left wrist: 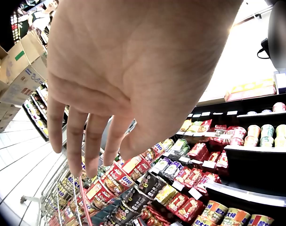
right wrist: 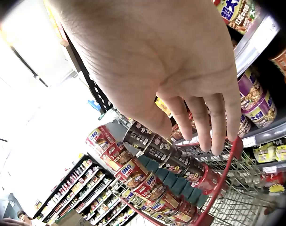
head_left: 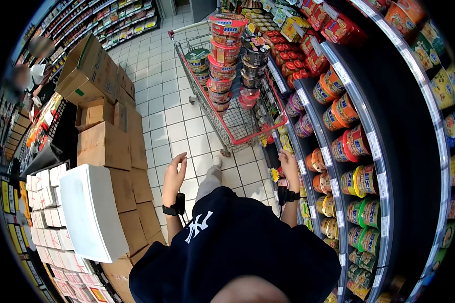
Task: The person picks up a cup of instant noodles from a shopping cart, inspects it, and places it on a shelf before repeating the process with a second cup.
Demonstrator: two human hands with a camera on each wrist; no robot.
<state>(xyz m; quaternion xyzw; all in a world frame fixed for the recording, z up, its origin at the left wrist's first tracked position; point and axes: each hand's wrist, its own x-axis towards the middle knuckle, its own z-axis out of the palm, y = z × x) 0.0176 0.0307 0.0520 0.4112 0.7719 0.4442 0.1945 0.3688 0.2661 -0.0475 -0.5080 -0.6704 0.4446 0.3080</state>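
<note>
Along a white-tiled shop floor (head_left: 162, 116), you stand between stacked cardboard boxes (head_left: 103, 144) on your left and stocked shelves (head_left: 373, 144) on your right. Ahead of both hands stands the red-railed cart (head_left: 240, 121), noodle tubs (head_left: 225, 53) piled inside. Your left hand (head_left: 174, 174) and right hand (head_left: 289, 165) are empty, fingers loosely extended, near its closer rail.
</note>
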